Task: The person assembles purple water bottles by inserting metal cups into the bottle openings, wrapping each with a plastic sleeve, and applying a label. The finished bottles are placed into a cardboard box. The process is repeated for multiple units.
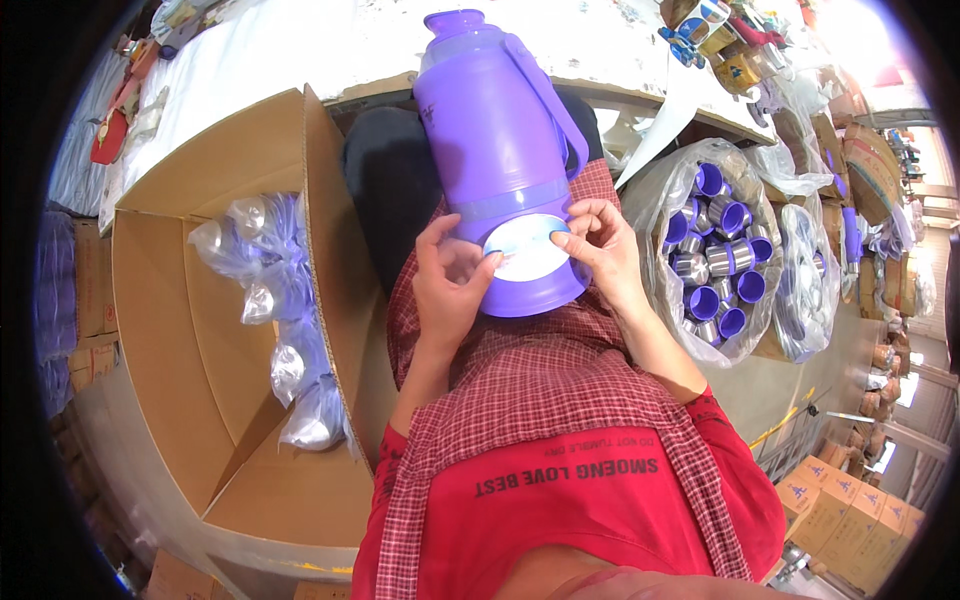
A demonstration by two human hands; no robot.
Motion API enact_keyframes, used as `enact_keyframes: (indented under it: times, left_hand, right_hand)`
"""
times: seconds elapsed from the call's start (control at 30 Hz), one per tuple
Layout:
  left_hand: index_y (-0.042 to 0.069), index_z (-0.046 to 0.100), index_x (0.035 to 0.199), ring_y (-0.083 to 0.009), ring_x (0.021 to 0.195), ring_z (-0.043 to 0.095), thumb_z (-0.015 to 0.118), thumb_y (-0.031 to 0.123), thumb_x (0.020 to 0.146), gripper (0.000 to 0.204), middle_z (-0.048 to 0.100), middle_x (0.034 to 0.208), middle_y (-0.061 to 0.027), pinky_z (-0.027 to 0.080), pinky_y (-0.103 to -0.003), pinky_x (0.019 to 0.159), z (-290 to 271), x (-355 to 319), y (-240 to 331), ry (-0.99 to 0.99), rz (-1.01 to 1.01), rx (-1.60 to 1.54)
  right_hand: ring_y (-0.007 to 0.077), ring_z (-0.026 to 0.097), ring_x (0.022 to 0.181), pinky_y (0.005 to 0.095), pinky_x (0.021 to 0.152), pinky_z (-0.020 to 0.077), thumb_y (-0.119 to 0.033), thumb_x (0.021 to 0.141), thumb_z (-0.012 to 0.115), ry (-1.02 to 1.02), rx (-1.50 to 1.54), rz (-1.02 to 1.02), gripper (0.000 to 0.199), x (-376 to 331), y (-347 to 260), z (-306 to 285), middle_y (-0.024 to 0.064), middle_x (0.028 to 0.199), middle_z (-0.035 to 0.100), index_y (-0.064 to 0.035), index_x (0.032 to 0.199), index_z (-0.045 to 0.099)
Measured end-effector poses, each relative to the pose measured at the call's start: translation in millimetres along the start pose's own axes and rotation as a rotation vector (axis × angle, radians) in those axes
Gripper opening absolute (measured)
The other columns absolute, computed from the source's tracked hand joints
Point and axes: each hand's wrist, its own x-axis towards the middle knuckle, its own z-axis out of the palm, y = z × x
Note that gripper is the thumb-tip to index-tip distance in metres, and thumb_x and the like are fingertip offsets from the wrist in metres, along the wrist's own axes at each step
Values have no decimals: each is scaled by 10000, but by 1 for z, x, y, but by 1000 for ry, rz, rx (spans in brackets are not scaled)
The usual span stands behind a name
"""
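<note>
A purple vacuum flask (490, 130) with a carry handle (553, 100) rests tilted across my lap, its top pointing away from me and its wide base nearest. On the wall near the base sits a white oval label (533, 268). My left hand (445, 285) has its thumb on the label's left edge, fingers curled beside the flask. My right hand (605, 250) is closed in a pinch at the label's right edge, thumb on its upper corner. Whether the label is fully stuck down cannot be seen.
On the left stands an open cardboard box (240, 480) with several plastic-wrapped purple flasks (290, 300). A clear plastic bag (660, 270) of steel and purple cups (730, 258) is at right. A white-covered table (330, 50) lies ahead; stacked cartons (850, 515) stand lower right.
</note>
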Motion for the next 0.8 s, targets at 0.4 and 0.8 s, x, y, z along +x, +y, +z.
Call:
enact_keyframes:
  times: [0.4,0.8]
  left_hand:
    - [23,416,1284,-76,683,586,767,58,792,605,647,768,-25,463,-208,673,3,3,-11,12,-37,-102]
    - [71,492,1271,-114,668,565,814,150,754,614,589,722,-5,494,-250,720,-28,24,-3,-52,-33,462]
  right_hand:
    - [22,506,665,173,625,406,-12,795,756,6,44,40,333,3,5,1,-25,775,608,-15,1067,565]
    - [178,577,905,269,806,506,-183,682,870,288,-595,-372,688,22,10,-19,100,1118,536,-69,1266,525]
